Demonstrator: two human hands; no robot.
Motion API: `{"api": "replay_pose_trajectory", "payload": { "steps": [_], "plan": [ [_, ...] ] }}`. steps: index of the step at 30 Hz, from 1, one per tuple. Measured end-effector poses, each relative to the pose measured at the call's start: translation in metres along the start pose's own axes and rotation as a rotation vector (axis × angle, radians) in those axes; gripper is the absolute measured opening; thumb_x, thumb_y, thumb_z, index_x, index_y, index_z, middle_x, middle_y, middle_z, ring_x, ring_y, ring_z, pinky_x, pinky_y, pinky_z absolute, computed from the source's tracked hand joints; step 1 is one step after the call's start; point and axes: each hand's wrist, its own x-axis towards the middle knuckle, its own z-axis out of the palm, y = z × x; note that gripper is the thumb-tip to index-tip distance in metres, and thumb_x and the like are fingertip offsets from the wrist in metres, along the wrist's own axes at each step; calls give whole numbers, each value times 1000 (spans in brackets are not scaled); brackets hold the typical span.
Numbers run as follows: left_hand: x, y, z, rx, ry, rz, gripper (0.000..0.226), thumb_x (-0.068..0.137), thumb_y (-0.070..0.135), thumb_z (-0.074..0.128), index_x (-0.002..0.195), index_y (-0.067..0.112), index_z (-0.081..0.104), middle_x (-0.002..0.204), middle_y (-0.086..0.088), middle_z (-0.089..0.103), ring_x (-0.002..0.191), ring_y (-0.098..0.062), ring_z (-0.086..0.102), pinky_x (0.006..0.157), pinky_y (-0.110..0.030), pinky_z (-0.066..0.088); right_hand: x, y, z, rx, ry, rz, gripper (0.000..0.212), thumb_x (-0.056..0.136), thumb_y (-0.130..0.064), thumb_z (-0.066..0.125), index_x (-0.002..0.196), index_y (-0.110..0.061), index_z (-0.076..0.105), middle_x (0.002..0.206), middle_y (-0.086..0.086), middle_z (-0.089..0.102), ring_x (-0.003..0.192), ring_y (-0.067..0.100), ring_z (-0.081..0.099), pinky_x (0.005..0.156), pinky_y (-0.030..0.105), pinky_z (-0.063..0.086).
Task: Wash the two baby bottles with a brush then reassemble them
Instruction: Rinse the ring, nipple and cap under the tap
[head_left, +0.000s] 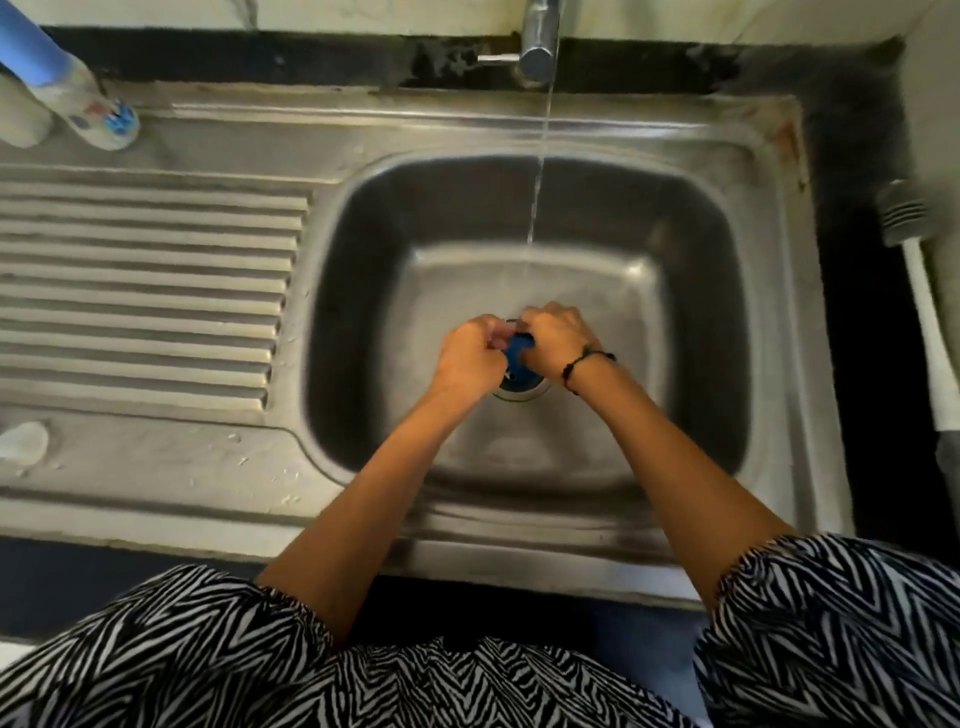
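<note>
Over the drain of the steel sink, my left hand and my right hand meet, fingers curled round a small blue bottle part. Most of it is hidden by my fingers. A thin stream of water runs from the tap and lands just beyond my hands. One baby bottle with a printed body and a blue top stands at the far left corner of the sink top. A bottle brush with a white handle lies on the dark counter to the right.
The ribbed drainboard fills the left side. A small clear piece sits at its near left edge. A pale cylinder stands beside the bottle. My patterned sleeves fill the bottom of the view.
</note>
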Motion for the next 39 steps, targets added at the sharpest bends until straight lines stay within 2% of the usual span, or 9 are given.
{"api": "replay_pose_trajectory", "payload": {
  "steps": [5, 15, 22, 24, 26, 29, 33, 36, 39],
  "plan": [
    [20, -3, 11, 96, -107, -149, 33, 92, -2, 44, 119, 3, 63, 123, -15, 61, 116, -29, 56, 99, -35, 45, 22, 0, 30, -118, -86, 145, 61, 87, -41, 58, 134, -9, 36, 133, 15, 42, 124, 32, 38, 93, 41, 42],
    [27, -9, -2, 68, -138, -191, 40, 92, 0, 44, 129, 9, 57, 132, -9, 56, 120, -24, 52, 94, -26, 43, 36, 6, 59, -216, 7, 219, 67, 86, -46, 59, 134, -7, 34, 132, 13, 42, 121, 30, 39, 87, 40, 43],
    [39, 1, -11, -182, -28, -128, 34, 93, -1, 40, 119, 8, 61, 126, -7, 59, 117, -18, 54, 83, -16, 37, 41, -8, 9, 357, 176, 231, 52, 83, -32, 63, 123, -7, 42, 117, 16, 57, 107, 32, 54, 75, 33, 43],
    [46, 13, -17, -320, 36, -29, 33, 94, -2, 39, 117, 7, 61, 125, -10, 59, 114, -17, 55, 83, -13, 36, 41, -13, -19, 473, 299, 173, 44, 85, -28, 62, 121, -9, 47, 117, 15, 58, 107, 31, 55, 81, 32, 43],
    [52, 30, -26, -459, 67, 100, 31, 96, 0, 39, 118, 7, 59, 126, -13, 58, 103, -14, 55, 85, -16, 40, 40, -18, -46, 622, 402, 147, 35, 87, -26, 55, 120, -14, 50, 114, 13, 59, 103, 31, 58, 87, 37, 48],
    [59, 59, -38, -516, 28, 239, 30, 101, 13, 38, 126, 17, 53, 126, -7, 56, 109, -19, 56, 93, -33, 48, 32, -27, -77, 808, 449, 114, 19, 92, -25, 43, 107, -21, 54, 98, 6, 59, 85, 27, 62, 71, 38, 55],
    [63, 92, -46, -495, 38, 353, 25, 102, 21, 34, 100, 20, 59, 103, -6, 63, 96, -17, 59, 84, -29, 49, 23, -42, -102, 837, 561, 119, 22, 96, -30, 38, 90, -17, 54, 86, 5, 59, 91, 30, 58, 76, 37, 47],
    [69, 109, -53, -493, 75, 359, 32, 101, 23, 33, 74, 18, 51, 76, -3, 55, 74, -16, 50, 67, -29, 40, 17, -45, -107, 577, 709, 116, 37, 98, -41, 37, 105, -9, 53, 100, 15, 65, 96, 33, 59, 71, 32, 36],
    [74, 125, -63, -620, 60, 270, 35, 97, 25, 36, 66, 16, 49, 67, -4, 50, 69, -20, 47, 65, -34, 37, 13, -48, -110, 437, 850, 24, 45, 97, -46, 38, 122, -9, 46, 108, 14, 64, 95, 34, 61, 70, 34, 40]
  ]
}}
